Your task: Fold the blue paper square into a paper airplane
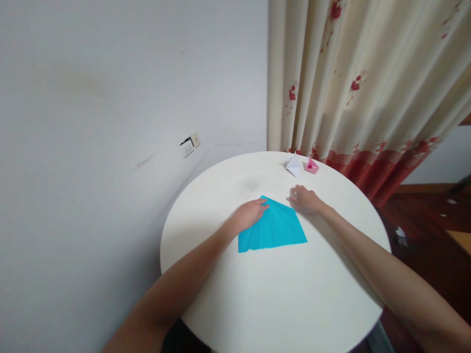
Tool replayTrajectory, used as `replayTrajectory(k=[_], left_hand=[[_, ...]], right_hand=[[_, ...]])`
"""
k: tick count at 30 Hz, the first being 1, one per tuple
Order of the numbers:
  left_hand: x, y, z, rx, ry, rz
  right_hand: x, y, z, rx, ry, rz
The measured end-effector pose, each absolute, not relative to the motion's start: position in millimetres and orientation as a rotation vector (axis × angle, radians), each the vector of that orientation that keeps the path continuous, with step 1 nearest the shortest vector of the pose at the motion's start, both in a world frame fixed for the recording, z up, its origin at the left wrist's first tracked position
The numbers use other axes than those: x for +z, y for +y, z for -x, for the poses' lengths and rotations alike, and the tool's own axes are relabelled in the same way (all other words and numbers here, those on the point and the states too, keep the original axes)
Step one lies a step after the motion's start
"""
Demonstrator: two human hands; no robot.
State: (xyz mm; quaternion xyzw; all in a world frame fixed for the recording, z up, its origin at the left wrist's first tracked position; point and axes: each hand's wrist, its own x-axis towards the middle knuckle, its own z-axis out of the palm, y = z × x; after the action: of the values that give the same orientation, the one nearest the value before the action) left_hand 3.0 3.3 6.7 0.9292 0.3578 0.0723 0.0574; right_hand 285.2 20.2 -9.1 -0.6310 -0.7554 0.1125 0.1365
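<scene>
Both arms reach out from the bottom of the view, across the round white worktop (pixel 279 304). The left hand (pixel 250 214) lies flat and open, palm down. Its fingers rest on the top left part of the folded bright blue paper sheet (pixel 274 228). They point toward the top tip of the paper. The right hand (pixel 305 199) is also open and flat, palm down, and it grips nothing. It sits at the upper right edge of the blue paper, just beside it. I cannot tell if its fingers touch the paper.

The blue paper lies flat near the middle of the worktop. It has a pointed tip at the far end and a wide, straight edge at the near end. Faint fold lines run across it.

The worktop has lots of bare room in front of the paper, toward the person. There is bare room on the left side too. The far edge of the worktop is close to the grey wall (pixel 110 98) and the cream curtain with red flowers (pixel 368 83).

Two small things sit near that far edge, well apart from the hands. One is a small white folded paper shape (pixel 294 165). Just beside it is a small pink folded paper box (pixel 312 166). It looks open at the top, but it is too small to see what is inside.
</scene>
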Motion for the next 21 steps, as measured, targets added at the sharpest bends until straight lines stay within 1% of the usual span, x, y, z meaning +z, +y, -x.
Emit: replayTrajectory(k=[5,10,15,21], left_hand=[[6.8,3.8,-2.6,0.266,1.068,-2.834],[5.4,4.6,-2.5,0.301,1.076,-2.844],[4.7,5.4,-2.5,0.297,1.084,-2.833],[4.3,5.8,-0.5,0.37,1.074,-2.758]], right_hand=[[-5.9,23.5,-276.2,0.285,-2.104,1.738],[2.8,8.4,-249.1,0.245,-2.09,1.58],[2.2,-3.5,-230.2,0.168,-2.242,1.355],[-11.7,5.1,-239.9,0.314,-2.395,1.515]])
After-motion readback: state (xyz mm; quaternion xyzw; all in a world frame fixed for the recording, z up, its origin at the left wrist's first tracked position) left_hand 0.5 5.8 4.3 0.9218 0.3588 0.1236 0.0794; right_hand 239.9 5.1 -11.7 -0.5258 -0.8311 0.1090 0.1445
